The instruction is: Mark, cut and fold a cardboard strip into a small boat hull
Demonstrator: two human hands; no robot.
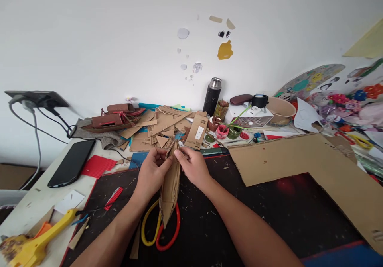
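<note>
Between my two hands is a narrow cardboard boat hull (171, 183) with raised sides, its pointed near end angled down toward me. My left hand (154, 169) pinches the left wall close to the far end. On the opposite wall, the thumb and fingers of my right hand (191, 165) are closed at about the same height. Scissors (176, 235) with one yellow and one red handle loop lie on the dark mat (215, 219) under the hull, which covers their blades.
Cardboard scraps (161, 123) pile up behind my hands, beside brown model boats (115, 119). Paint jars (223, 131) and a black thermos (213, 95) stand along the wall. A large cardboard sheet (278, 155) covers the right side. A phone (72, 163) and yellow glue gun (44, 239) lie left.
</note>
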